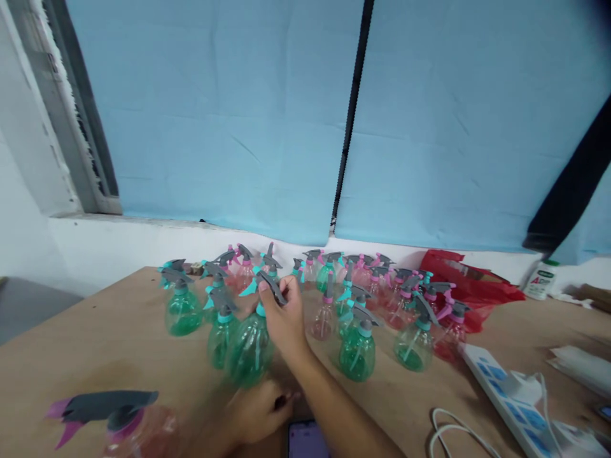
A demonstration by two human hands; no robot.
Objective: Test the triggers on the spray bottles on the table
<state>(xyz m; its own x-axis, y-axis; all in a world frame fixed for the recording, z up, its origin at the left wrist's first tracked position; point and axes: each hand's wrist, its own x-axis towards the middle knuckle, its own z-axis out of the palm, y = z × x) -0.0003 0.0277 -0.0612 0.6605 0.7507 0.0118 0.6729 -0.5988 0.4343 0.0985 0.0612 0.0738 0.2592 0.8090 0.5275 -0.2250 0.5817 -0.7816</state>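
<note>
"Nearest the camera, at lower left, a pink-collared spray bottle [125, 425] is seen, its lower part cut off by the frame. Which bottle is gripped?"

"One green spray bottle [251, 350], left of centre above the counter [128, 331]. Its grey head [273, 287] is grasped by the right hand [286, 312], with thumb and fingers closed about it, and its turquoise trigger [248, 289] is turned to the left. Whether its base is rested on the counter cannot be told."

"And the left hand [262, 410]?"

"It is pictured low, just below the held bottle, blurred, with fingers curled. Whether anything is held in it cannot be told. Beside it, a phone [308, 440] is cut off by the bottom edge."

"What else is shown?"

"Green and pink spray bottles are crowded toward the wall [153, 251]. At right, a red plastic bag [477, 289] is spread behind them, near a green-capped white bottle [541, 281]. In the right foreground, a power strip [496, 387] is flanked by a looped white cable [435, 436]. Above, blue curtains [229, 114] are hung."
</note>
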